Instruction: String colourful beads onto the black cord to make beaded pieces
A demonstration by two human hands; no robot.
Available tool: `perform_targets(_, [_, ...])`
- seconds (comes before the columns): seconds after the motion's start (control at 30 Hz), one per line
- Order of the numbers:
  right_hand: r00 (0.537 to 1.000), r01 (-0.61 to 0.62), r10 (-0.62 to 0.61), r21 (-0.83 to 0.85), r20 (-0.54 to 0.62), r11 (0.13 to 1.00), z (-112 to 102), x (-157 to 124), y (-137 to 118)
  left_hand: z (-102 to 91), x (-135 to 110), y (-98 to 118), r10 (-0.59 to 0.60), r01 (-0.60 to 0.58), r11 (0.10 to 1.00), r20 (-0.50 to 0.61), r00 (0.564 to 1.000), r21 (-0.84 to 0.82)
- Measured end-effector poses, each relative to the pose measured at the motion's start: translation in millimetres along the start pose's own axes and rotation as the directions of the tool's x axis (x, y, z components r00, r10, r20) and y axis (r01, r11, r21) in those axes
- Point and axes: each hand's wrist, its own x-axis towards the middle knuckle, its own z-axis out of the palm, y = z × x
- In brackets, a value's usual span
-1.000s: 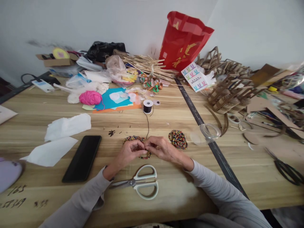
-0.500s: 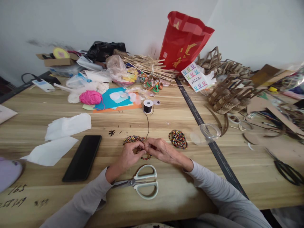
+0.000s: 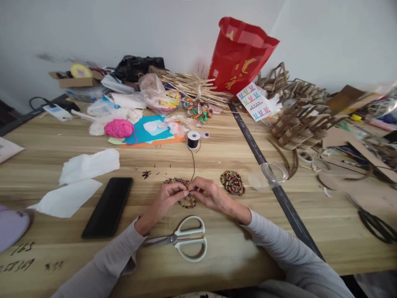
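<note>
My left hand and my right hand meet at their fingertips over the table, both closed in a pinch. A thin black cord runs from a white-flanged spool down to the pinching fingers of my right hand. Below the fingertips hangs a loop of multicoloured beads, which the left fingers grip where it meets the cord. The exact join is hidden by my fingers. Just behind my left hand lies a pile of beaded strands, partly covered. Right of my hands sits another coil of beaded strands.
White-handled scissors lie just in front of my hands. To the left are a black phone and white paper pieces. Short black cord scraps lie behind. Clear tape rolls and small woven baskets are on the right.
My left hand has shifted slightly and its fingers have straightened into a flatter pinch. The bead loop under the fingertips has moved a little left and shows more. The right hand has barely moved.
</note>
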Motion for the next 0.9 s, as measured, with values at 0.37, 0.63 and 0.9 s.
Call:
perform_targets(0.37, [0.994, 0.108, -0.106, -0.073, 0.036, 0.991, -2.9, -1.1, 4.6, -2.6, 1.3, -3.1, -0.013, 0.013, 0.999, 0.001, 1.0, -0.047])
perform_targets(0.63, [0.989, 0.132, -0.118, -0.162, 0.092, 0.978, -4.9, -1.3, 3.0, -3.1, 1.7, -3.2, 0.005, -0.005, 1.0, 0.003, 1.0, -0.011])
perform_targets(0.9, [0.987, 0.141, -0.118, -0.232, 0.111, 0.962, -2.8, -2.6, 5.2, -1.0, 0.2, -0.1, 0.016, -0.015, 0.999, -0.014, 1.0, 0.047])
